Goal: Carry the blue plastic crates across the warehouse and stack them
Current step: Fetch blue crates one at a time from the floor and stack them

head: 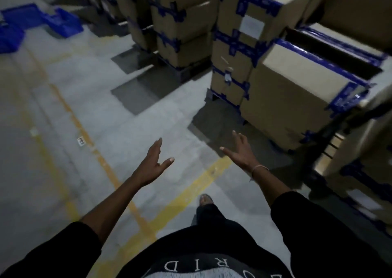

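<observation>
Walking with nothing in the hands seems to be the step now: the left hand (153, 163) and the right hand (240, 150) are both held out in front of the body, fingers straight and spread, and neither one touches or holds anything. The blue plastic crates (31, 26) lie on the grey concrete floor (101, 82) far ahead of the left hand and well to its left side, low and open on top, though blur hides how many they are. Ahead of the right hand and to its right stand stacks of brown cardboard boxes with blue tape (284, 99), near but not touching the fingers. Yellow painted floor lines (106, 167) pass below and between both hands. I judge that the next move calls for turning to the left, crossing toward the crates, bending down and taking one by two opposite rims, one hand on each
</observation>
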Available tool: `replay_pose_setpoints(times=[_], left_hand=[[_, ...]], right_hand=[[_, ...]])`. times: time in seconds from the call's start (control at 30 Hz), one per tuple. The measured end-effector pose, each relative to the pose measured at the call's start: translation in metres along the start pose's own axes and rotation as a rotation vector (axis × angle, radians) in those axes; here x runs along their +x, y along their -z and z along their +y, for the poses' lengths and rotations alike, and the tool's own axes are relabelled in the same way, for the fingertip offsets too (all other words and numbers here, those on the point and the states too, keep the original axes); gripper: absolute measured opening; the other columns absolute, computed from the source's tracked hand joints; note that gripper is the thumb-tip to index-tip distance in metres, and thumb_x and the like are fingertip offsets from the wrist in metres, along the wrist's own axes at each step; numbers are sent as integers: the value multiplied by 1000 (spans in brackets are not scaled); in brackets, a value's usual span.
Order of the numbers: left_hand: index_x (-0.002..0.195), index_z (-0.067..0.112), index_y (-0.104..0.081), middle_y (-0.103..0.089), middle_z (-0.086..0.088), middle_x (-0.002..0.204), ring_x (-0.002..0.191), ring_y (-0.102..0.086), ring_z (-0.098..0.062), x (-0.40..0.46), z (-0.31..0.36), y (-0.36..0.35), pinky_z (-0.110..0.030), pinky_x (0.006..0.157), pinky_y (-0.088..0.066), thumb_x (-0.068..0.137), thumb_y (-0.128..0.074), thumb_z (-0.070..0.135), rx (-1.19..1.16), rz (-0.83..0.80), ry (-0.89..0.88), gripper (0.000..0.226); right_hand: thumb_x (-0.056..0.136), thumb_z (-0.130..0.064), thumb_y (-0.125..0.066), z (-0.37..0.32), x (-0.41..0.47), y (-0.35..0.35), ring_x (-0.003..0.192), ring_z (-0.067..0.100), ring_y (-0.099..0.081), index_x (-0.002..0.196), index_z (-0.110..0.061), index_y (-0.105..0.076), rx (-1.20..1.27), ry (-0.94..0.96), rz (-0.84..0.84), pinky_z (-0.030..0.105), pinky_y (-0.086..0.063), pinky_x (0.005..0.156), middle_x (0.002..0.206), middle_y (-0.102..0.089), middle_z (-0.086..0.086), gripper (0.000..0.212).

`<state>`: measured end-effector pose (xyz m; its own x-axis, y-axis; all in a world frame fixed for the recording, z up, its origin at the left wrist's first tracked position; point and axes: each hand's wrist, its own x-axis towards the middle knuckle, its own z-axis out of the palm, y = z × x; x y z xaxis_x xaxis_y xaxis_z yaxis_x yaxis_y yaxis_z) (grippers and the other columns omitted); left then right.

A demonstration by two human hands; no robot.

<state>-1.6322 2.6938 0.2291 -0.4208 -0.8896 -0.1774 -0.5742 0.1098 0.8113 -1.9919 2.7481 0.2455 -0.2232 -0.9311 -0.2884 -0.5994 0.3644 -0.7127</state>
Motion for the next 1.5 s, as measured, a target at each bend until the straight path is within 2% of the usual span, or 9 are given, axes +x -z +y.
replay_pose_setpoints(times=[0.17, 0.37, 0.63, 0.97, 1.23, 1.5], left_hand=[[159, 44, 0, 1, 14, 169, 150, -28, -14, 57, -14, 46, -39, 106, -51, 88, -57, 72, -30, 160, 113, 95], [158, 48, -3, 2, 18, 168, 151, -27, -11, 110, -15, 108, -43, 107, -51, 83, -57, 77, -86, 350, 204, 97], [159, 44, -5, 4, 19, 168, 151, -27, -12, 163, -64, 180, -42, 110, -47, 90, -60, 65, -170, 520, 369, 91], [161, 36, -7, 2, 12, 169, 153, -21, -15, 272, -178, 357, -36, 110, -46, 88, -60, 64, -163, 534, 411, 95], [161, 36, -6, 7, 17, 168, 154, -18, -14, 365, -249, 521, -39, 108, -49, 89, -57, 69, -42, 434, 373, 95], [161, 39, -6, 6, 15, 168, 154, -17, -15, 482, -337, 642, -41, 109, -48, 88, -59, 68, -87, 471, 406, 95]], right_hand=[[74, -77, -61, -50, 124, -4, 150, 28, -10, 154, -40, -13, 0, 89, -118, 54, -24, 117, 162, -4, -7, 100], [72, -76, -62, -135, 249, -11, 149, 27, -13, 155, -31, -20, -64, 223, -263, 51, -23, 119, 161, -8, 0, 104], [75, -76, -59, -245, 384, -73, 147, 30, -20, 155, -29, -17, -198, 349, -409, 49, -26, 118, 161, -9, -3, 101], [75, -76, -59, -389, 538, -195, 148, 29, -17, 155, -30, -16, -171, 341, -449, 50, -23, 119, 162, -6, -3, 102], [70, -78, -59, -514, 647, -270, 147, 31, -18, 154, -26, -18, -110, 324, -413, 53, -24, 118, 160, -9, 1, 107], [79, -67, -64, -622, 810, -351, 145, 31, -23, 154, -24, -23, -149, 352, -412, 50, -26, 118, 159, -13, 4, 95]])
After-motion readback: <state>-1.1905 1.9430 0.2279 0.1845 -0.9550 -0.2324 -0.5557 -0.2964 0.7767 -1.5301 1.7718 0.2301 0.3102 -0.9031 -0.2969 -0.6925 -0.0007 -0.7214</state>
